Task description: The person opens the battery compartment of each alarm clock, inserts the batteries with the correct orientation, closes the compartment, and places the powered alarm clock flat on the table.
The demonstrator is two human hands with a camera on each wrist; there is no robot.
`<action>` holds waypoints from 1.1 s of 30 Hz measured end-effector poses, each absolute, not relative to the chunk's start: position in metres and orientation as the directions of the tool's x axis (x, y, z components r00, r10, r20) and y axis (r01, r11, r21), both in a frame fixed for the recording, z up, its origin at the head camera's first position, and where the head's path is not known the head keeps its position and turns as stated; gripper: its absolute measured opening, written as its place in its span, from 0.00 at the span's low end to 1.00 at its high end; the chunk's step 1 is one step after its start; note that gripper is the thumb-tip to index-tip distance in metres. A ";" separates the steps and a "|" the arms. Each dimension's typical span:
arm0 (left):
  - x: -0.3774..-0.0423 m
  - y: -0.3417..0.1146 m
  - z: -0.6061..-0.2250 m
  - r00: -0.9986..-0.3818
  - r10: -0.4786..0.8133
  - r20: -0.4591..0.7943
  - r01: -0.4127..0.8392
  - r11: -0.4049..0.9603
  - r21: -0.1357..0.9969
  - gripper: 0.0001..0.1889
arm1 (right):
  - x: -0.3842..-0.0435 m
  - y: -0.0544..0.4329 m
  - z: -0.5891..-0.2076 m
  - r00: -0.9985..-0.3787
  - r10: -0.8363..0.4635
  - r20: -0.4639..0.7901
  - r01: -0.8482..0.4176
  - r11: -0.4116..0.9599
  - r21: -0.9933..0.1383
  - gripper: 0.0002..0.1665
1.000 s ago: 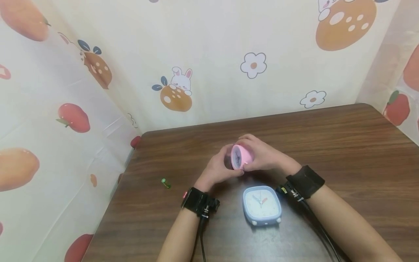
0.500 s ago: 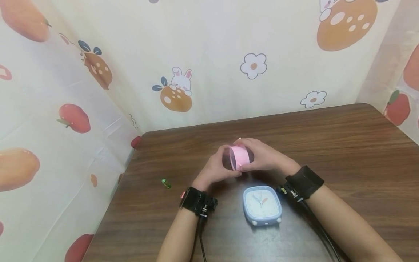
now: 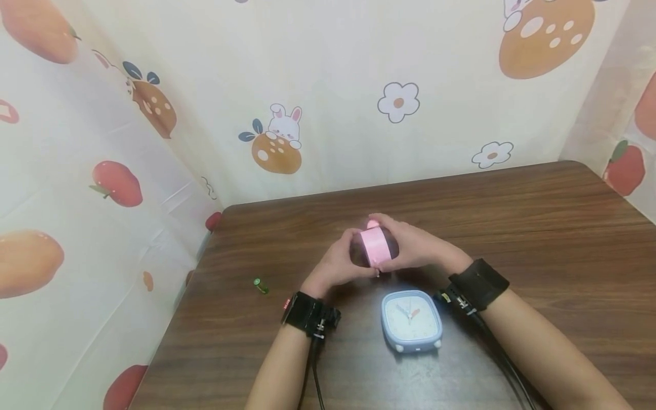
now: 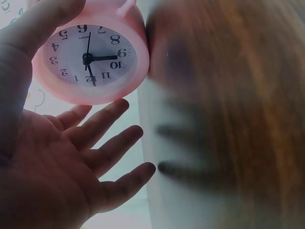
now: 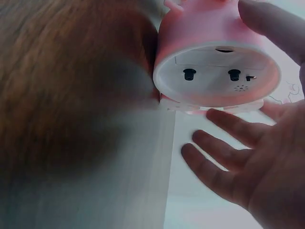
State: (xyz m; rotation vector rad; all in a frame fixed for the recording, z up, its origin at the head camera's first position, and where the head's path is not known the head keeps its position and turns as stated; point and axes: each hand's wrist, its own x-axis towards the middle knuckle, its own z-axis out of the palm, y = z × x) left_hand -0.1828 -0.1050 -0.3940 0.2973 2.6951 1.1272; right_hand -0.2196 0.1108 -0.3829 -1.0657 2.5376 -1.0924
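Both my hands hold a small pink alarm clock [image 3: 376,246] between them, low over the wooden table. My left hand [image 3: 335,265] is at its face side. In the left wrist view the white dial [image 4: 88,62] appears upside down, with the left thumb on one edge and fingertips at the opposite edge. My right hand [image 3: 417,245] is at the back side, its thumb and fingers spanning the body. The right wrist view shows the white back panel [image 5: 217,74] with two black knobs. From the head, the dial is hidden and the pink casing side shows.
A light blue square alarm clock [image 3: 411,320] lies face up just in front of the hands. Left of them a small green object [image 3: 260,286] rests on the brown wooden table [image 3: 502,228]. Patterned curtains [image 3: 333,68] hang behind and beside it. Cables run from both wrist straps.
The pink alarm clock has turned in my hands: its dial, visible from the head a second ago, is now out of sight there, and a pink knob shows at its far end.
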 end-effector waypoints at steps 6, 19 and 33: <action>-0.182 -0.105 -0.393 -0.955 0.278 -0.102 0.120 0.679 0.725 0.46 | -0.218 0.113 -0.386 -0.738 -0.674 -0.020 -0.459 0.524 -0.717 0.72; -0.183 -0.105 -0.391 -0.961 0.278 -0.009 0.189 0.675 0.713 0.43 | -0.227 0.123 -0.395 -0.736 -0.677 -0.020 -0.491 0.554 -0.672 0.56; -0.182 -0.109 -0.390 -0.955 0.296 0.002 0.205 0.656 0.727 0.40 | -0.230 0.123 -0.396 -0.729 -0.680 0.076 -0.571 0.543 -0.615 0.54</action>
